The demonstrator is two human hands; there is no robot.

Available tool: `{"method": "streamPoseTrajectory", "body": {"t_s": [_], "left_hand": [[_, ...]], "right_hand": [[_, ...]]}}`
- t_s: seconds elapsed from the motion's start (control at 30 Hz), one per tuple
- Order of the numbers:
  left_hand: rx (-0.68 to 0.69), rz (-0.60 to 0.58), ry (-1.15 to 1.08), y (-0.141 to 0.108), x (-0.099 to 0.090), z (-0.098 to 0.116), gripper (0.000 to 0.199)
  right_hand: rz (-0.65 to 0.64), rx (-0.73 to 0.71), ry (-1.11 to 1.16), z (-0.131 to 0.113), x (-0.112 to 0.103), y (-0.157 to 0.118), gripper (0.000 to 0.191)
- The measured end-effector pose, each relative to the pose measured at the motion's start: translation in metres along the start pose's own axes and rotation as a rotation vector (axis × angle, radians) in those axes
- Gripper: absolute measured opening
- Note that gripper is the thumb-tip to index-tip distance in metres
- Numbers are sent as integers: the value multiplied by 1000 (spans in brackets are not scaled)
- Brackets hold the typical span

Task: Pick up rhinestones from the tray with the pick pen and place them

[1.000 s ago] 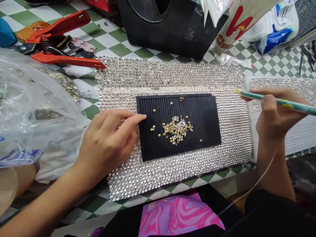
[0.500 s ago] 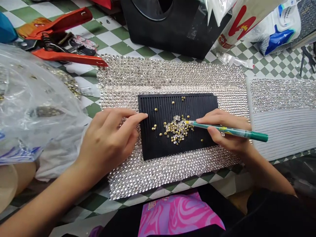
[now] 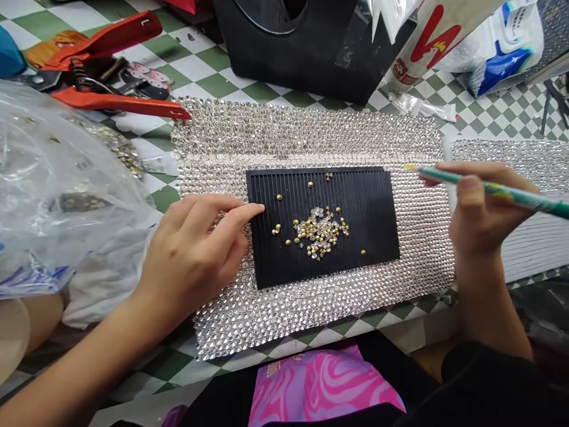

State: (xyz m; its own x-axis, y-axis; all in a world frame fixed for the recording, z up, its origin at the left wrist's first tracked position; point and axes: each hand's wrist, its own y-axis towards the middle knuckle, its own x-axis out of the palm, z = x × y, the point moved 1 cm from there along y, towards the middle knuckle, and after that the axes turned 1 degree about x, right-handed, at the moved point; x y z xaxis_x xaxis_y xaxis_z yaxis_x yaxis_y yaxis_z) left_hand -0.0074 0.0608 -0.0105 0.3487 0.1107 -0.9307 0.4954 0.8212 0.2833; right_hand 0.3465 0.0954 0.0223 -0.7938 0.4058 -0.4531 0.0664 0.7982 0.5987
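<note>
Bright, even light, soft shadows, sharp glare off the rhinestone sheet [image 3: 311,136], bowed edges.

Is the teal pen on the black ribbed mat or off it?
Off: the teal pen in the right hand points past the mat, over rhinestones.

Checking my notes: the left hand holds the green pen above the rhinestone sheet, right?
No, the right hand holds the green pen, not the left; the head view shows it. The pen is above the rhinestone sheet, as you said.
</note>
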Motion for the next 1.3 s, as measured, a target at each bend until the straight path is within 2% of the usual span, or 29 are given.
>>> {"method": "streamPoseTrajectory", "body": {"t_s": [0.07,0.17,0.33,0.7,1.07,1.2,1.3], "left_hand": [[-8,-13,-1,0,0,0,40],[28,-1,12,1,-1,0,41],[131,61,81,5,-3,1,36],[98,33,64,4,-3,1,39],[112,57,74,4,-1,0,39],[49,13,39,2,-1,1,40],[29,6,24,2,-1,2,39]], "right_hand": [[119,40,-9,28,-8,5,15],[176,70,-9,60,-19,9,13],[138,126,-31,77,-25,3,12],[100,115,-67,79,-24,1,13],[143,81,-64,72,-23,2,14],[153,28,-58,48,-19,5,14],[25,-64,-14,11,-11,0,18]]}}
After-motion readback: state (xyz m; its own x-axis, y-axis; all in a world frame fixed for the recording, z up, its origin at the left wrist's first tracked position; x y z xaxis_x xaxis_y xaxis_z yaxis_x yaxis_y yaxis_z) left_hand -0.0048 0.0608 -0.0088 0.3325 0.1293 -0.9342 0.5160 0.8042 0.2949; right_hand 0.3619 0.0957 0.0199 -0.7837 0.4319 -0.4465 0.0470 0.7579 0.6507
